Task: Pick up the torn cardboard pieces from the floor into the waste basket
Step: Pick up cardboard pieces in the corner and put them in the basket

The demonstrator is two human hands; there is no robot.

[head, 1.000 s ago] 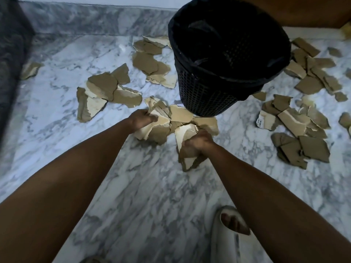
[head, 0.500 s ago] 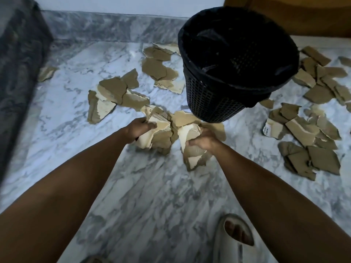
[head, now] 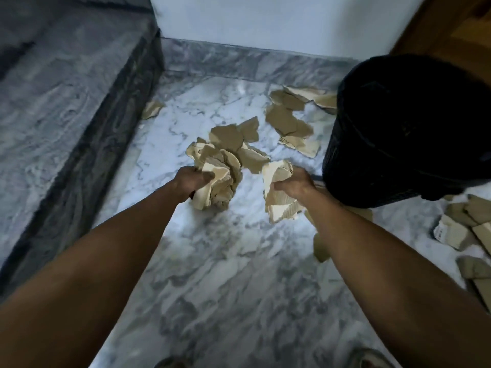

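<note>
Torn cardboard pieces [head: 220, 176] bunch in the left hand [head: 192, 179], fingers curled around the wad; the right hand [head: 291, 183] grips another sheaf [head: 277, 192], apparently just above the marble floor [head: 225, 274], beside the black waste basket [head: 403, 134]. More scraps [head: 289, 120] lie beyond.

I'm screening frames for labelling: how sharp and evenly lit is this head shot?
Head view: soft with motion blur, worst on the waste basket and forearms; wide-angle bending at the edges; dim, bluish light with a pale sheen on the marble floor; the cardboard in the left hand and right hand stays legible.
</note>
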